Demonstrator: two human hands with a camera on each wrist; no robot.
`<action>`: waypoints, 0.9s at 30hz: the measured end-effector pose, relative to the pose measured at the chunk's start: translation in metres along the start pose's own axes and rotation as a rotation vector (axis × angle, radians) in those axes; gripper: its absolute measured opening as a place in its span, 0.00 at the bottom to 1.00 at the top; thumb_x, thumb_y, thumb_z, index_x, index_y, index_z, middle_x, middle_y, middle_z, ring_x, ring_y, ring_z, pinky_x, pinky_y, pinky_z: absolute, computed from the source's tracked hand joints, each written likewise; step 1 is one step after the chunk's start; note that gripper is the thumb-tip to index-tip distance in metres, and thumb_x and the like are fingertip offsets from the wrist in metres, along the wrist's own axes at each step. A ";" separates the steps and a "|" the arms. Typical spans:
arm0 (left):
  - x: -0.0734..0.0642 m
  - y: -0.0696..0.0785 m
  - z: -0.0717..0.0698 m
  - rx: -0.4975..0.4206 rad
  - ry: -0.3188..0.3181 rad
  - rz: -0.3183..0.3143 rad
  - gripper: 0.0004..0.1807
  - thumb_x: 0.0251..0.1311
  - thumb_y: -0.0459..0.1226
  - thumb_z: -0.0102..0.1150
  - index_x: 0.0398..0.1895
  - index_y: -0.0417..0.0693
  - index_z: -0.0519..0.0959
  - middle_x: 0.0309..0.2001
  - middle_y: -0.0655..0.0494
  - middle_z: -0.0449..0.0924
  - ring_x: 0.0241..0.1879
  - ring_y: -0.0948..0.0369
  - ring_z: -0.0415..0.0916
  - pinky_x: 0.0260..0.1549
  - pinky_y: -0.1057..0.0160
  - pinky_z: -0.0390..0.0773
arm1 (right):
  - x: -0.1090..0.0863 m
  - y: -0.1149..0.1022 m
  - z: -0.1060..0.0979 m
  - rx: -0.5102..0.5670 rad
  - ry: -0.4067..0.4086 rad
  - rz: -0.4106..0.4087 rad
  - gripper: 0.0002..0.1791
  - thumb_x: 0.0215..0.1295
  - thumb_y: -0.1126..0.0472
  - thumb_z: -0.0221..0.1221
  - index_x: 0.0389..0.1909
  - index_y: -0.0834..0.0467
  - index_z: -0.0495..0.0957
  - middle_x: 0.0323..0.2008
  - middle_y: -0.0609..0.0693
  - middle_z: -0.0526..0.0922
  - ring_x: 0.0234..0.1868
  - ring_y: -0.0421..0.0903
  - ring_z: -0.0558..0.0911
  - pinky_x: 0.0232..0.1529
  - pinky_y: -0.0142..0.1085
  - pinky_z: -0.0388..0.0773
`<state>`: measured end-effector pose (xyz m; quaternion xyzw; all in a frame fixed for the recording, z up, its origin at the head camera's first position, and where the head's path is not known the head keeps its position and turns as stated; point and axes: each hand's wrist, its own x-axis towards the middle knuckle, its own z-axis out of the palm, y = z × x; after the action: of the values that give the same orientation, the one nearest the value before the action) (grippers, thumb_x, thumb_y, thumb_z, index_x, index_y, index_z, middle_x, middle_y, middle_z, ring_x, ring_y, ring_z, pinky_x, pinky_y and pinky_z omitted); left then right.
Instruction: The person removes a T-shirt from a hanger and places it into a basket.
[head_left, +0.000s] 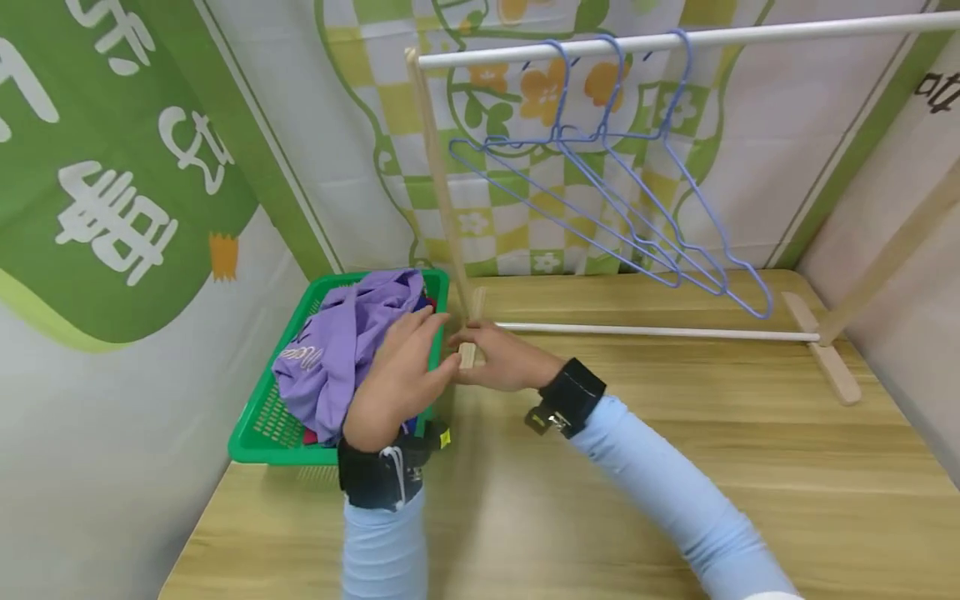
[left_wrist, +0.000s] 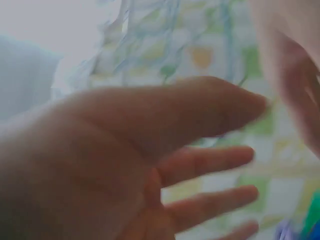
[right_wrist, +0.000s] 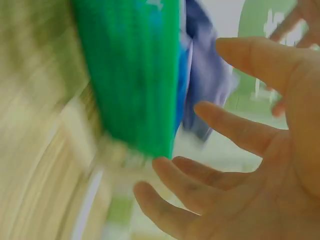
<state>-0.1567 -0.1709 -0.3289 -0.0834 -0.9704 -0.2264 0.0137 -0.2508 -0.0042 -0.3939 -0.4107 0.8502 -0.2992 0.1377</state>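
My left hand hovers over the right side of a green plastic basket, fingers spread and thumb held apart; the left wrist view shows nothing between them. A purple garment with light lettering lies heaped in the basket. To the right, my right hand is beside the rack's wooden foot, near the left thumb. In the right wrist view its fingers are loosely bent and hold nothing, with the basket's blurred green side beyond them. Whether either hand touches the basket cannot be told.
A rack with a white top rail stands behind, carrying three blue hangers. A lower white rail runs just above the wooden table. The rack's right foot stands near the right wall. Patterned cloth hangs behind.
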 end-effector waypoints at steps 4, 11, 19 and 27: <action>0.032 0.015 0.036 -0.017 -0.117 0.106 0.33 0.77 0.39 0.54 0.80 0.35 0.62 0.81 0.33 0.57 0.82 0.38 0.53 0.79 0.40 0.58 | -0.042 0.050 -0.015 -0.006 0.055 0.141 0.32 0.75 0.51 0.61 0.72 0.65 0.72 0.74 0.67 0.71 0.79 0.67 0.64 0.78 0.62 0.62; 0.127 0.051 0.114 0.114 -0.248 0.136 0.37 0.82 0.46 0.48 0.86 0.45 0.49 0.87 0.44 0.45 0.86 0.46 0.44 0.83 0.41 0.48 | -0.082 0.130 -0.050 -0.196 0.178 0.525 0.42 0.80 0.40 0.52 0.82 0.63 0.56 0.82 0.73 0.51 0.83 0.72 0.48 0.79 0.70 0.51; 0.200 0.029 0.155 0.444 -0.166 0.040 0.49 0.75 0.70 0.38 0.87 0.66 0.31 0.88 0.55 0.27 0.87 0.47 0.29 0.82 0.33 0.40 | -0.098 0.176 -0.078 -0.351 0.359 0.656 0.52 0.75 0.30 0.50 0.87 0.51 0.39 0.86 0.63 0.41 0.86 0.66 0.40 0.79 0.72 0.37; 0.202 0.022 0.145 0.386 -0.107 0.054 0.48 0.74 0.72 0.33 0.87 0.67 0.33 0.88 0.49 0.29 0.87 0.44 0.26 0.81 0.31 0.36 | -0.100 0.173 -0.078 -0.375 0.357 0.647 0.53 0.72 0.25 0.48 0.87 0.44 0.37 0.87 0.58 0.35 0.87 0.60 0.38 0.82 0.68 0.32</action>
<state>-0.3506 -0.0558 -0.4359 -0.1170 -0.9925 -0.0308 -0.0162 -0.3326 0.1882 -0.4416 -0.0822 0.9857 -0.1470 -0.0020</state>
